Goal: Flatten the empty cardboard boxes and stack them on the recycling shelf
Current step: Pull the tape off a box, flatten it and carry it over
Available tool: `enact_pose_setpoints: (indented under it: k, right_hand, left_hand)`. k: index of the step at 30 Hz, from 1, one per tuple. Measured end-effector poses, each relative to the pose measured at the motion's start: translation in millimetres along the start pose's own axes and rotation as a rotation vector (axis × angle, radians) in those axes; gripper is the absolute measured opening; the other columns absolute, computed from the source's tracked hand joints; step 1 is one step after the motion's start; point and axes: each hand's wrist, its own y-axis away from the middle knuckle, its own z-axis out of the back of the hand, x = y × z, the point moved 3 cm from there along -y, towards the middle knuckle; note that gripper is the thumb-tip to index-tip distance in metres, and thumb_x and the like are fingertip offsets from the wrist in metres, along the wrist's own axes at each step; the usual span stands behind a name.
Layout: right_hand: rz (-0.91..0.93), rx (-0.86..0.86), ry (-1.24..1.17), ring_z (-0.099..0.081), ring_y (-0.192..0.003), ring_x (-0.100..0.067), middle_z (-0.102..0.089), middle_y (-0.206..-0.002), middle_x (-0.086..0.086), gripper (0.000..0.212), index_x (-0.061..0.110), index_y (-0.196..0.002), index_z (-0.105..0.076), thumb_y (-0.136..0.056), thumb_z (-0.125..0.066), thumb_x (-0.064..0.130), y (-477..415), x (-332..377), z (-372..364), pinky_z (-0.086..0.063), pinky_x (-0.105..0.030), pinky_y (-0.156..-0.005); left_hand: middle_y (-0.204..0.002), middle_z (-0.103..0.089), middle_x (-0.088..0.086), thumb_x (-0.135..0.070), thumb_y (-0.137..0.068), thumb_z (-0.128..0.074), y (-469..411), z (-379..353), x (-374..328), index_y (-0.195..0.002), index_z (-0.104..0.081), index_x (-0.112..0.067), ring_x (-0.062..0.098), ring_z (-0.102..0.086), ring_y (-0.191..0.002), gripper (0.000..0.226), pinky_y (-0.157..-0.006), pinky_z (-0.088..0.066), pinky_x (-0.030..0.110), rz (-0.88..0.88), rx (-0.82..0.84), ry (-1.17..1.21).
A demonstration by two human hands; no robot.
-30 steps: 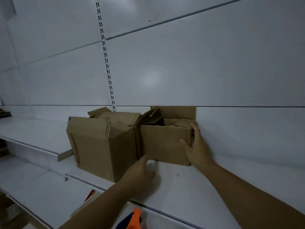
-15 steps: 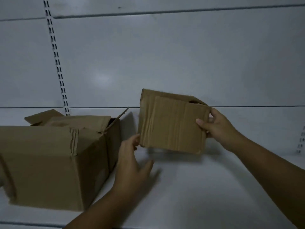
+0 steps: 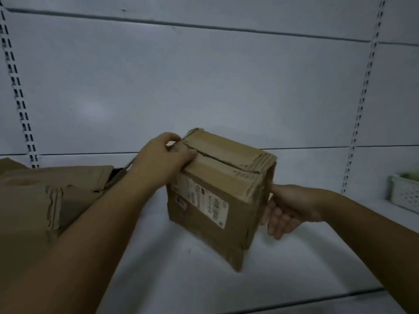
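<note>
Head view: the left grip (image 3: 163,155) pinches the top left corner of the box (image 3: 217,200), fingers curled over a taped flap. The right grip (image 3: 288,209) holds its right wall, thumb hidden behind it. The box hangs tilted above the shelf (image 3: 294,257), its label (image 3: 201,200) on the near face. A big box (image 3: 45,200) stands on the shelf at left, a basket (image 3: 405,193) far right.

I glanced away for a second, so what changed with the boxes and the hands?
The small box, which stood on the shelf against the big box, has been lifted and turned, so its label now faces the camera. The left hand, free before, now grips its top left corner. The right hand has kept hold of its right side. The big box stayed put.
</note>
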Motion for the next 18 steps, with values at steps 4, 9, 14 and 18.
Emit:
enact_pose_setpoints:
  k: [4, 9, 14, 18]
  right_hand:
    - [0.110, -0.298, 0.379, -0.070, -0.079, -0.021, -0.073, -0.095, -0.010, 0.053, 0.006, -0.099, -0.064, -0.094, -0.037, 0.051, 2, -13, 0, -0.055, -0.029, -0.068]
    - [0.746, -0.402, 0.112, -0.046, -0.120, 0.006, -0.049, -0.132, 0.025, 0.049, 0.050, -0.113, -0.052, -0.083, -0.053, 0.011, 20, 6, -1, -0.041, -0.025, -0.102]
    - [0.996, -0.305, 0.621, -0.017, -0.121, 0.029, -0.035, -0.130, 0.036, 0.061, 0.042, -0.130, -0.043, -0.076, -0.071, 0.034, 18, 15, -37, -0.017, 0.007, -0.094]
    - [1.106, -0.525, 0.701, -0.024, -0.133, 0.001, -0.036, -0.148, 0.005, 0.070, 0.028, -0.138, -0.039, -0.077, -0.070, 0.044, 18, 8, -43, -0.021, -0.027, -0.112]
  left_hand:
    - [-0.106, -0.057, -0.001, -0.030, -0.082, -0.066, -11, -45, 35, -0.115, -0.065, -0.018, 0.013, -0.052, -0.091, 0.035, -0.074, -0.041, 0.021, 0.167, 0.337, -0.097]
    - [-0.107, -0.064, 0.002, -0.018, -0.083, -0.064, -5, -73, 69, -0.106, -0.066, -0.025, 0.015, -0.060, -0.090, 0.023, -0.077, -0.048, 0.027, 0.276, 0.245, 0.354]
    - [-0.098, -0.064, 0.008, -0.012, -0.086, -0.057, -7, -87, 72, -0.110, -0.062, -0.024, 0.021, -0.062, -0.081, 0.027, -0.069, -0.048, 0.028, 0.345, 0.146, 0.545]
    - [-0.093, -0.061, 0.009, -0.009, -0.087, -0.051, -5, -91, 74, -0.099, -0.063, -0.027, 0.020, -0.058, -0.076, 0.024, -0.062, -0.046, 0.027, 0.381, 0.098, 0.588]
